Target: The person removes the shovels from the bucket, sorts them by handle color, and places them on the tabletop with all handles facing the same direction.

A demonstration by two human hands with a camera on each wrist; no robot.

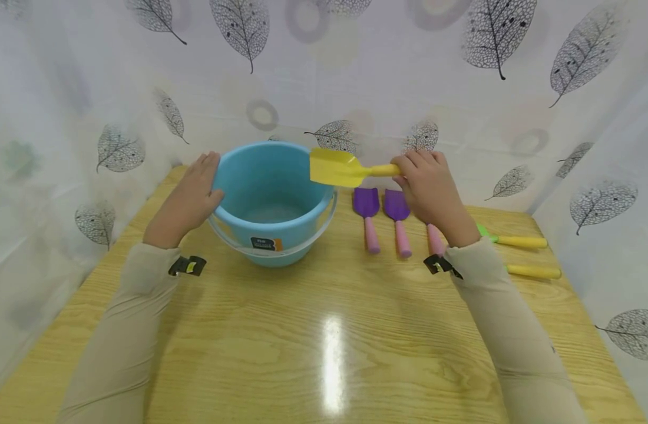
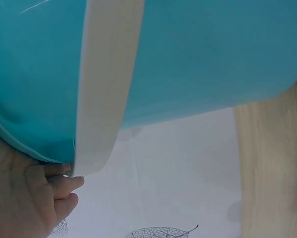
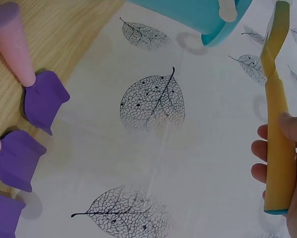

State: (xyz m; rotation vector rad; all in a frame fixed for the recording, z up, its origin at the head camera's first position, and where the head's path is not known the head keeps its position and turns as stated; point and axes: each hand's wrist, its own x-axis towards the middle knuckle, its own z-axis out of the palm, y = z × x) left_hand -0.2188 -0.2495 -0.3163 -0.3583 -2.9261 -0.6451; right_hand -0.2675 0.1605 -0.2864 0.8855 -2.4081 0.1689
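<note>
A light blue bucket (image 1: 273, 182) with a white handle (image 1: 281, 253) stands on the table, its inside bare in the head view. My left hand (image 1: 188, 194) rests against the left side of its rim, and the left wrist view has the fingers (image 2: 64, 191) by the handle's end. My right hand (image 1: 427, 185) grips a yellow toy shovel (image 1: 337, 168) by its handle. The shovel's blade overlaps the bucket's right rim in the head view, pointing left. In the right wrist view, thumb and fingers wrap the shovel's yellow handle (image 3: 280, 148).
Purple shovels with pink handles (image 1: 367, 203) lie in a row right of the bucket, one partly behind my right forearm. Further right lie two yellow-handled tools (image 1: 522, 241), one showing green. A leaf-patterned curtain (image 1: 329, 70) borders the wooden table (image 1: 260, 341).
</note>
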